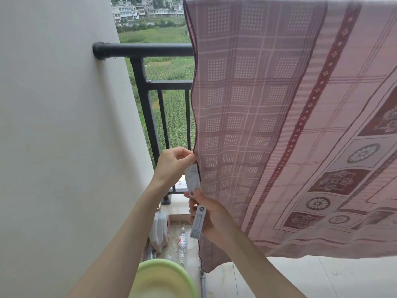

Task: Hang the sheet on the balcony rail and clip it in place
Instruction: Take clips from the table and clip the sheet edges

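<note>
Green bowl: A green bowl [165, 278] sat low and closest to you, blurry, by the wall.
Floor things: A plastic bottle [182, 244] lay on the floor beside a white jug [159, 230]. Neither one was in your way.
Right hand: Your right hand [211, 214] was curled around two white clips. A spare clip [198, 222] stuck out below your fingers, and your thumb and finger pinched the tail of the upper clip [192, 179].
Left hand: Your left hand [174, 163] pinched the left edge of the sheet, right above the upper clip.
Sheet: The pink checked sheet [279, 104] hung from somewhere above the picture, in front of the black rail [146, 50]. What held it up there was out of sight.
Clip mouth: The upper clip touched the sheet edge. Whether it had bitten on, I could not tell.
How to do it well: I think you needed to keep the edge pulled flat with your left hand, squeeze the clip wide, and push it well over the hem before letting go.
Watch out: The spare clip looked easy to drop, so a snug hold was wise.
Still to do: No clip showed higher up, so I think more clipping waited.
Far away: Green fields and pale houses [137, 9] lay beyond the bars.
</note>
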A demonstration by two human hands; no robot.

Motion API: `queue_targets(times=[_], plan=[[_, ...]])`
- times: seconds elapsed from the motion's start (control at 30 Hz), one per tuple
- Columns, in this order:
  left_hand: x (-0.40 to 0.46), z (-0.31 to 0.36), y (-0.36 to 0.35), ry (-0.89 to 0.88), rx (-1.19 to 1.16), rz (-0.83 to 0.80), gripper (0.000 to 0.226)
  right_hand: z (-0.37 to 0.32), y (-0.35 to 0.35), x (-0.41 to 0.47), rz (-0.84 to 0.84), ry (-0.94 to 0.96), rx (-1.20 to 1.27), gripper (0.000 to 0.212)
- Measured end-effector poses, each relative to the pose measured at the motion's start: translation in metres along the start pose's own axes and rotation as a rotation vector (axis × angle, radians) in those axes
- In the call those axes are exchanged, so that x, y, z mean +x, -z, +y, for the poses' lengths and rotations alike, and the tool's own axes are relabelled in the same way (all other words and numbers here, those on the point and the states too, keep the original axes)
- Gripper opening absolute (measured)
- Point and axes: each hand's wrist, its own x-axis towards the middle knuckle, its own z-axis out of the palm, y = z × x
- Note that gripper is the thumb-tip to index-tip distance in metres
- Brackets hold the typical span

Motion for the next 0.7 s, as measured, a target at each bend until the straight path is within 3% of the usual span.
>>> queue_targets(times=[0.2, 0.43, 0.7], plan=[[-0.005, 0.005, -0.004, 0.014, 0.010, 0.128, 0.014, 0.004, -0.008, 0.004, 0.007, 0.036, 0.128, 0.030], [-0.009, 0.006, -0.003, 0.054, -0.047, 0.117, 0.015, 0.006, -0.015, 0.007, 0.014, -0.024, 0.284, 0.030], [-0.016, 0.001, -0.009, -0.041, 0.033, 0.152, 0.024, 0.004, -0.014, 0.014, -0.077, 0.009, 0.333, 0.028]])
